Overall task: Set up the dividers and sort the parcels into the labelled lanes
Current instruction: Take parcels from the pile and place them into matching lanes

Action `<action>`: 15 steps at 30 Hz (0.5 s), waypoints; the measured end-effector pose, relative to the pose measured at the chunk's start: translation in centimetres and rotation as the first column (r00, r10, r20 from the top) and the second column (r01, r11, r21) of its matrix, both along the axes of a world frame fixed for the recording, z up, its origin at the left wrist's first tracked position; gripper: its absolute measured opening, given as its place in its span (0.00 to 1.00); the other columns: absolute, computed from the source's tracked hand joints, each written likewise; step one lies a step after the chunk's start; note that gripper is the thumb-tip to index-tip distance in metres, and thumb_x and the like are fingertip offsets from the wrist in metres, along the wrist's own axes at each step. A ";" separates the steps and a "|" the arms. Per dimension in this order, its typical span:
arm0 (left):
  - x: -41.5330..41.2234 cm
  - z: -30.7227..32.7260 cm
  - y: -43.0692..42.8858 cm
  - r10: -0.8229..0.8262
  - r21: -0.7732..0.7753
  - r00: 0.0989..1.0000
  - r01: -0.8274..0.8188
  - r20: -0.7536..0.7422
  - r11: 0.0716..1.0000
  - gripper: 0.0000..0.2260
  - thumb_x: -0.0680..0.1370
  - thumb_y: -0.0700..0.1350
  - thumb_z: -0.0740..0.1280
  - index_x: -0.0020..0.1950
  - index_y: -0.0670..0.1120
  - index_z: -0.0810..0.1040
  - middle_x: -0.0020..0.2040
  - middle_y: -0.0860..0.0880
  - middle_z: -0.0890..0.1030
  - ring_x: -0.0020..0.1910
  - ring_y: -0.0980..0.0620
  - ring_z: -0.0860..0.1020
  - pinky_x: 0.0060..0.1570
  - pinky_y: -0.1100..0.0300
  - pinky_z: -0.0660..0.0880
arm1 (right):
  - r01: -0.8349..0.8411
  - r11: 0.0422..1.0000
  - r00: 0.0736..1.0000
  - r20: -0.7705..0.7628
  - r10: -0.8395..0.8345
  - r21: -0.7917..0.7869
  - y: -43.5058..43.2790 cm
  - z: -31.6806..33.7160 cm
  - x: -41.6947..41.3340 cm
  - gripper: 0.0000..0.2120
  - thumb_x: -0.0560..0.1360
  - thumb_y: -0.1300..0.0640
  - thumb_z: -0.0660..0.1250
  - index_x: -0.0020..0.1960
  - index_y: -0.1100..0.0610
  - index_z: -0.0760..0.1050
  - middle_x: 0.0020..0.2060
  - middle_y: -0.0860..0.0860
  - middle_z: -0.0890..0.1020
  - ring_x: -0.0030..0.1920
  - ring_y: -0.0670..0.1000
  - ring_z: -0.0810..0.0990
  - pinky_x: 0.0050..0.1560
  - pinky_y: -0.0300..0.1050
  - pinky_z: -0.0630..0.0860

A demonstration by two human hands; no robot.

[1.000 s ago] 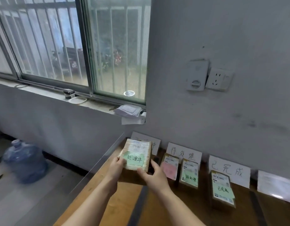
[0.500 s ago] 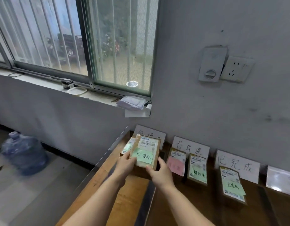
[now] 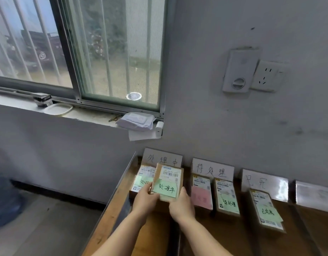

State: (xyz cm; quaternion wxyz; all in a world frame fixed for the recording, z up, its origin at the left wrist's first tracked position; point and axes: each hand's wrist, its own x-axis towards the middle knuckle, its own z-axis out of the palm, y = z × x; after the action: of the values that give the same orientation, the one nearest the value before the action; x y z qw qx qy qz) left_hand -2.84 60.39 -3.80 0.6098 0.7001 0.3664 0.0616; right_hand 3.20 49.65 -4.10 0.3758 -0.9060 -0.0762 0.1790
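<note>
Dim window (image 3: 76, 43) daylight, label glare, wide-angle distortion.

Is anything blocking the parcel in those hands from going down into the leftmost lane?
Nothing visible. The held parcel hangs at the lane's right side; another parcel fills the left side. The spot beneath is hidden.

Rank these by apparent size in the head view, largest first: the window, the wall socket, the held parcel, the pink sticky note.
1. window
2. held parcel and wall socket: about alike, and the parcel is nearer the camera, so unranked.
3. pink sticky note
</note>
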 end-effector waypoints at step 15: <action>2.6 -2.9 2.1 -0.227 0.404 0.953 0.291 -0.199 0.867 0.19 0.79 0.42 0.67 0.70 0.49 0.70 0.62 0.51 0.73 0.61 0.53 0.75 0.51 0.64 0.74 | 0.028 0.978 0.999 0.033 -0.022 -0.208 2.1 -2.2 1.5 0.27 0.77 0.62 0.64 0.74 0.58 0.62 0.65 0.54 0.73 0.64 0.54 0.74 0.61 0.47 0.76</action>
State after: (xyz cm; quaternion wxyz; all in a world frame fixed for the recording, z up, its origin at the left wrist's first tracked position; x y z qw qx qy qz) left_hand -0.19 62.51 -6.74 0.4151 0.8623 0.2899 0.0071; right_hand 4.73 51.79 -6.35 0.2799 -0.9439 -0.0514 0.1674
